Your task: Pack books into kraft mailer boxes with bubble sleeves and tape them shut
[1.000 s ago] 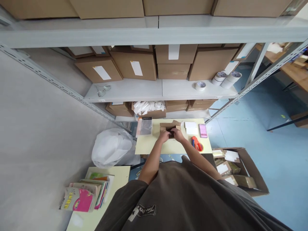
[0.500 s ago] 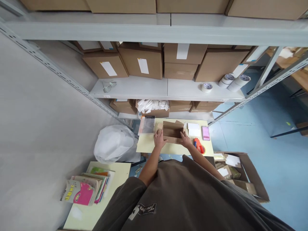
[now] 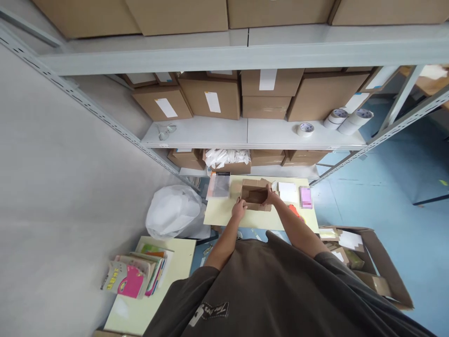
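Observation:
On the pale yellow table stands a small brown cardboard box (image 3: 256,207), its top open and its inside bare as far as I can see. My left hand (image 3: 239,208) grips the near left corner of this box, fingers bent. At its right wall, my right hand (image 3: 270,195) has hold of the edge, thumb toward the opening. Right of the box lie a stack of white cards (image 3: 287,192) and a pink-purple pack (image 3: 306,197). A red-orange tape dispenser (image 3: 295,212) is partly covered by my right forearm. Left of the box rests a clear plastic folder (image 3: 220,186).
A grey shelf rack (image 3: 196,128) with cartons and tape rolls (image 3: 305,129) rises behind the table (image 3: 220,215). A large open carton (image 3: 389,267) of small boxes sits at right. White plastic bag (image 3: 171,210) and books (image 3: 131,280) are at left.
My left hand has moved from the box's left side to its near left corner. My right hand has slid farther up the right wall. The whole view has shifted slightly.

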{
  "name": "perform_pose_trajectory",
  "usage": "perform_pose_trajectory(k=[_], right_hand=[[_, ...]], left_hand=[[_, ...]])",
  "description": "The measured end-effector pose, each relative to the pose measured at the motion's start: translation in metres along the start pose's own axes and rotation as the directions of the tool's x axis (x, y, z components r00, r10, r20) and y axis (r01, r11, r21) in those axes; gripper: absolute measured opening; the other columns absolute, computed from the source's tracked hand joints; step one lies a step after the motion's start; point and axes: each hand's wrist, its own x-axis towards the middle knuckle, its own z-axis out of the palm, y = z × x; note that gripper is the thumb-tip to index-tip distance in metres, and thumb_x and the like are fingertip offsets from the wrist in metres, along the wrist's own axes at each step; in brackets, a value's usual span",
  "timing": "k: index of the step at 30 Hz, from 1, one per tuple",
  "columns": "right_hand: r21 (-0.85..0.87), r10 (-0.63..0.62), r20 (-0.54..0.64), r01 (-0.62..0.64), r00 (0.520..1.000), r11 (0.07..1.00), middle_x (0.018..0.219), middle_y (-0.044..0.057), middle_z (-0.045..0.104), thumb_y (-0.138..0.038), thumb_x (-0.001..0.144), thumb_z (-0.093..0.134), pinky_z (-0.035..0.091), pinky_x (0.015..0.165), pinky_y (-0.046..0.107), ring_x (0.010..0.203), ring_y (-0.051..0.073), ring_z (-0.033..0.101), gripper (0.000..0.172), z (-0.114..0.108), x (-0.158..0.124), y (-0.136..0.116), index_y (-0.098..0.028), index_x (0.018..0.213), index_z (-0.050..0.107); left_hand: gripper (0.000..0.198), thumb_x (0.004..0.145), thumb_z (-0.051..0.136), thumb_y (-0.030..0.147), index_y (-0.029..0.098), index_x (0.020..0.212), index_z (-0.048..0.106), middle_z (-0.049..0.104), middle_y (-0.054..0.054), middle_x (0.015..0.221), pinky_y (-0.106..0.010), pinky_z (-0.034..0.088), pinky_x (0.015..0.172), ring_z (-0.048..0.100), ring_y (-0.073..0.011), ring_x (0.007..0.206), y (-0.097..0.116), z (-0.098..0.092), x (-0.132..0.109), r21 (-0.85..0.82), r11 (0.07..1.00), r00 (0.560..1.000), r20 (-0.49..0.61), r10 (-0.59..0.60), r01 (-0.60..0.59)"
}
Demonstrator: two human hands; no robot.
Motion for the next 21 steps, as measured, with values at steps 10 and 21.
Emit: perform_pose_trajectory(k=[10,21], right_hand=[[0.017,0.176,0.203,-0.184,0.963,0.983,0.138,0.025,0.063,-0.041,0.064,0.098,0.041,0.111,0.055,0.137,0.041,0.056,0.083,0.004,0.007,0.008,-0.015,0.135,0.064],[0.116,0.114,0.265,-0.15,0.957,0.982,0.128,0.02,0.066,-0.044,0.069,0.094,0.041,0.108,0.052,0.132,0.042,0.06,0.091,-0.001,-0.003,0.033,-0.017,0.149,0.06]], left_hand=[[0.081,0.077,0.095,0.04,0.028,0.149,0.06,0.006,-0.013,0.186,-0.06,0.02,0.134,0.004,-0.0406,0.171,0.01,-0.018,0.009,0.221,0.975,0.995,-0.086,0.041,-0.021],[0.054,0.077,0.077,-0.001,0.021,0.125,0.067,0.018,-0.014,0.184,-0.042,0.045,0.125,0.045,-0.0314,0.159,0.004,0.003,0.021,-0.119,0.992,0.998,-0.034,0.048,-0.052]])
